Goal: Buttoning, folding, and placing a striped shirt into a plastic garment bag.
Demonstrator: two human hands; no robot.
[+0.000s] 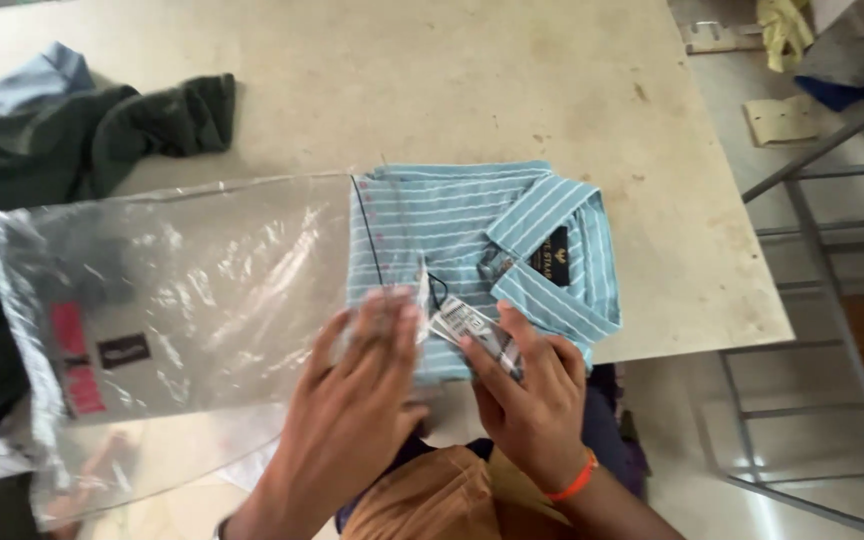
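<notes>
1. While you look down from your head camera, your two bare hands work at the near edge of a pale table.
2. A folded shirt, light blue with thin white stripes, lies flat near that edge, its collar toward your right.
3. A clear plastic bag lies to the left of the shirt; its open mouth overlaps the shirt's left part, so that part shows through the plastic.
4. Your left hand rests fingers spread on the bag's mouth where it covers the shirt's near corner; it looks blurred, and it presses flat rather than closing around anything.
5. Your right hand lies just beside the left, on the shirt's near edge below the collar, fingers loosely curled.
6. Its fingertips touch a paper tag hanging from the shirt on a dark string; you cannot tell whether the tag is pinched or only touched.
7. An orange band circles your right wrist.
8. Dark green clothes lie heaped at the table's far left, well apart from the shirt.
9. A grey metal frame stands beyond the table's right edge.
</notes>
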